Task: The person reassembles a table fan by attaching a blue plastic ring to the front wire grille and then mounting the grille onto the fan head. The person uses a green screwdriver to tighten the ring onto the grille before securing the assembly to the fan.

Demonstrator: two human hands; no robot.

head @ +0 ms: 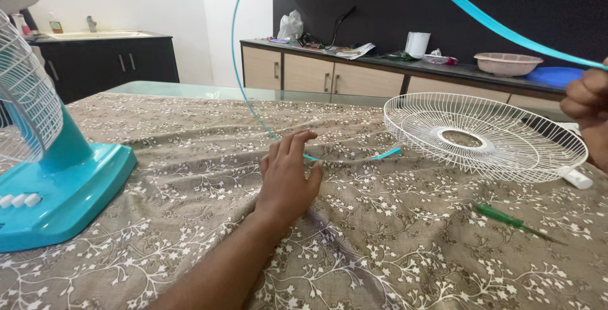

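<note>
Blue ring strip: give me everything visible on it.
The strip is a thin, flexible turquoise band, plastic by its look, open rather than closed. It arcs high over the table. One end lies on the cloth near the left hand, beside the white grille. The right hand grips the other stretch at the frame's edge.

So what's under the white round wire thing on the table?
Under the white round wire fan guard lies the brown flowered tablecloth, showing through the wires and centre hole. A white tube pokes out at its right edge; how far it reaches underneath cannot be seen.
</note>
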